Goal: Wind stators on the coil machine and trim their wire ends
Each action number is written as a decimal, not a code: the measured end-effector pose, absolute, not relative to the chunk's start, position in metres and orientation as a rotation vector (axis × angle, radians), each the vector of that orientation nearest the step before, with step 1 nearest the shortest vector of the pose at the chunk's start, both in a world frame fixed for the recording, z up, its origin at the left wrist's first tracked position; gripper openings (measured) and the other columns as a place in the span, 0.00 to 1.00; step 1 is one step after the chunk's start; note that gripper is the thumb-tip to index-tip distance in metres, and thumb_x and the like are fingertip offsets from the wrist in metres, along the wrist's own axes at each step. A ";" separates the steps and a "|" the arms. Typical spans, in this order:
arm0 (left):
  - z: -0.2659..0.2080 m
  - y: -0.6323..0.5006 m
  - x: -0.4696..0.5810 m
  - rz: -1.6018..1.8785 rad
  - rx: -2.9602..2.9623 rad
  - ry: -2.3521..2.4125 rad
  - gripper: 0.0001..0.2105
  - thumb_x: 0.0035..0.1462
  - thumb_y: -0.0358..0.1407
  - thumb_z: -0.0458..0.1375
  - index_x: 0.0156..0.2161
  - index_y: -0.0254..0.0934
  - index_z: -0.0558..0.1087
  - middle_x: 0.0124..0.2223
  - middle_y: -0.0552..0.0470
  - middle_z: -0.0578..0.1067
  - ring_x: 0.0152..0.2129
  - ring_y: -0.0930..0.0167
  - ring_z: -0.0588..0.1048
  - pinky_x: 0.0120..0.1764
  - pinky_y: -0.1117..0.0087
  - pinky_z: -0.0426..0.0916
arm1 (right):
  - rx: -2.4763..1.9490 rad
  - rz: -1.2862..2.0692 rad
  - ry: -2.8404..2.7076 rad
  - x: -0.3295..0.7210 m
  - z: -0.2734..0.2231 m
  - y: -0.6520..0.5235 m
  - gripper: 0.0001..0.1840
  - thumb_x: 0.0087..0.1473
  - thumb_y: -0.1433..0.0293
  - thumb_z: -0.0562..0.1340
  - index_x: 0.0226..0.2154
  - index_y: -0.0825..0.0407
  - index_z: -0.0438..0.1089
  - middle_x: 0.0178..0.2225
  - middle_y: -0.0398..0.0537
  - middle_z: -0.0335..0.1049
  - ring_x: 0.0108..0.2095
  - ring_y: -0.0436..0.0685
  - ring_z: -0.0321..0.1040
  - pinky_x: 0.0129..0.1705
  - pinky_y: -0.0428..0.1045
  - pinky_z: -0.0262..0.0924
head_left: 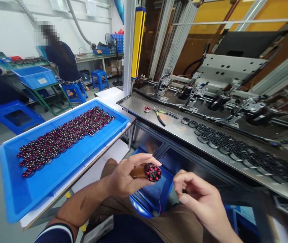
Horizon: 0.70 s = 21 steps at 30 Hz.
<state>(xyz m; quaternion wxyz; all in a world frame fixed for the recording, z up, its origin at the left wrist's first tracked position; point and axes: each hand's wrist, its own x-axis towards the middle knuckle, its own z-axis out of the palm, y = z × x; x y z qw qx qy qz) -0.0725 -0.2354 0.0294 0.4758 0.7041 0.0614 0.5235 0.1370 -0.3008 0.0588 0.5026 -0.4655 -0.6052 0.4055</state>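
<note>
My left hand (127, 175) is closed on a small round motor stator (153, 173), pinched between thumb and fingers. The stator's face, with red windings around a dark core, is turned towards me. To its right, my right hand (199, 194) hangs apart from it, fingers loosely curled and the thumb away from the forefinger; I see nothing in it. A thin pink wire (159, 202) shows below the stator, above a blue bin (165, 185) between my knees. Whether the wire is attached to anything cannot be made out.
A blue tray (65, 168) at left holds many stators (65, 136). Along the metal bench (144, 104) lie another stator (147, 109), green-black pliers (160, 116) and rows of black ring-shaped parts (225, 145). Behind stands a machine (232, 69). A person (61, 57) sits at the far bench.
</note>
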 end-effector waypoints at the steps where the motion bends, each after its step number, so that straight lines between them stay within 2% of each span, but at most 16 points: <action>1: 0.030 -0.236 -0.072 1.278 1.761 0.143 0.34 0.57 0.24 0.63 0.65 0.46 0.56 0.54 0.43 0.76 0.43 0.70 0.79 0.47 0.70 0.74 | -1.106 0.929 -1.466 0.134 0.064 -0.300 0.20 0.47 0.52 0.71 0.26 0.51 0.72 0.22 0.44 0.66 0.22 0.51 0.61 0.23 0.47 0.57; 4: 0.034 -0.238 -0.068 1.275 1.813 0.108 0.35 0.58 0.24 0.62 0.66 0.45 0.55 0.55 0.43 0.76 0.45 0.70 0.79 0.49 0.70 0.74 | -1.054 0.884 -1.502 0.122 0.075 -0.298 0.18 0.48 0.55 0.72 0.26 0.50 0.70 0.23 0.43 0.66 0.24 0.52 0.63 0.26 0.47 0.60; 8: 0.037 -0.242 -0.067 1.222 1.766 0.073 0.35 0.59 0.24 0.61 0.67 0.48 0.54 0.56 0.45 0.76 0.48 0.69 0.78 0.51 0.69 0.73 | -1.043 0.888 -1.507 0.108 0.075 -0.298 0.15 0.57 0.61 0.66 0.25 0.51 0.67 0.24 0.43 0.67 0.25 0.52 0.64 0.29 0.47 0.61; 11: 0.035 -0.245 -0.068 1.146 1.542 0.106 0.33 0.57 0.23 0.62 0.64 0.49 0.59 0.56 0.47 0.76 0.49 0.69 0.77 0.52 0.69 0.72 | -1.021 0.865 -1.431 0.103 0.069 -0.300 0.13 0.61 0.65 0.63 0.26 0.50 0.67 0.23 0.42 0.66 0.25 0.50 0.64 0.28 0.45 0.60; 15: 0.032 -0.247 -0.067 1.022 1.143 0.121 0.22 0.54 0.24 0.66 0.53 0.42 0.71 0.51 0.46 0.78 0.42 0.72 0.80 0.46 0.73 0.74 | -0.993 0.860 -1.337 0.100 0.061 -0.303 0.12 0.62 0.67 0.62 0.27 0.50 0.67 0.24 0.41 0.67 0.24 0.49 0.64 0.27 0.44 0.60; 17: 0.031 -0.246 -0.065 0.950 1.036 0.129 0.18 0.53 0.27 0.67 0.50 0.38 0.74 0.49 0.45 0.79 0.38 0.71 0.81 0.42 0.74 0.75 | -0.981 0.859 -1.325 0.099 0.059 -0.305 0.11 0.62 0.68 0.62 0.27 0.50 0.68 0.24 0.42 0.67 0.25 0.49 0.65 0.27 0.44 0.61; 19: 0.030 -0.244 -0.063 0.893 0.999 0.147 0.19 0.52 0.30 0.69 0.50 0.36 0.75 0.45 0.43 0.80 0.36 0.70 0.81 0.39 0.73 0.75 | -0.980 0.845 -1.320 0.098 0.058 -0.306 0.11 0.62 0.68 0.62 0.27 0.50 0.68 0.24 0.42 0.68 0.25 0.50 0.66 0.28 0.45 0.61; 21: 0.029 -0.242 -0.060 0.861 0.986 0.145 0.25 0.47 0.35 0.72 0.51 0.36 0.75 0.41 0.44 0.79 0.35 0.69 0.79 0.38 0.72 0.74 | -0.995 0.838 -1.318 0.098 0.056 -0.307 0.10 0.62 0.68 0.62 0.27 0.50 0.68 0.25 0.43 0.68 0.25 0.51 0.66 0.27 0.46 0.61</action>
